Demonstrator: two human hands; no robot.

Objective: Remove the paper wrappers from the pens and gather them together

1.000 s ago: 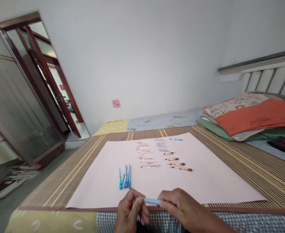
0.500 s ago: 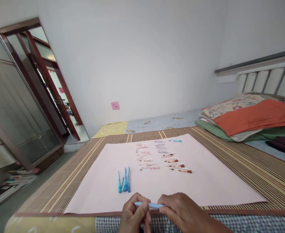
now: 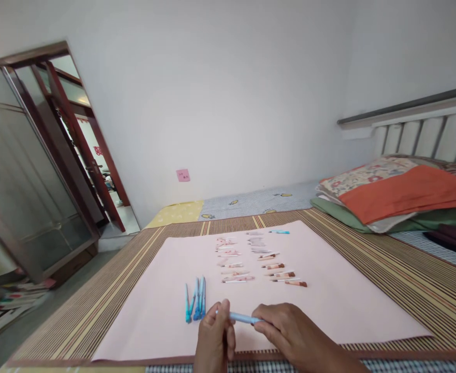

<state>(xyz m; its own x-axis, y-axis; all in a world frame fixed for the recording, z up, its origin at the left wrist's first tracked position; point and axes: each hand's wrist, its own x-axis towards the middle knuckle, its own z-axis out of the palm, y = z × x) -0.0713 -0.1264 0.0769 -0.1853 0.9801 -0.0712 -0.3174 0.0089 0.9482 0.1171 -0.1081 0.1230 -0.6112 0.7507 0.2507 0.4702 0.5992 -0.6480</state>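
Observation:
A light blue pen (image 3: 243, 317) is held level between both hands above the near edge of the pink sheet (image 3: 142, 311). My left hand (image 3: 216, 331) pinches its left end between thumb and fingers. Its right end sits in the closed fingers of my right hand (image 3: 284, 329), which hide that tip. Several blue pens (image 3: 196, 299) lie side by side on the sheet, just beyond my left hand. Farther off are a column of pale pink-and-white pens (image 3: 233, 273) and a column with brown-ended pens (image 3: 284, 273) and greyish pens (image 3: 255, 242).
One blue pen (image 3: 280, 232) lies at the sheet's far edge. The sheet rests on a striped mat (image 3: 367, 259) over a bed. Folded bedding with an orange band (image 3: 406, 189) is piled at the right. A pink note (image 3: 183, 175) sticks to the wall; a doorway stands at left.
Both hands stay on the pen, which has risen slightly and now tilts down to the right. My left thumb has lifted upright at its end. The camera view has tipped up a little.

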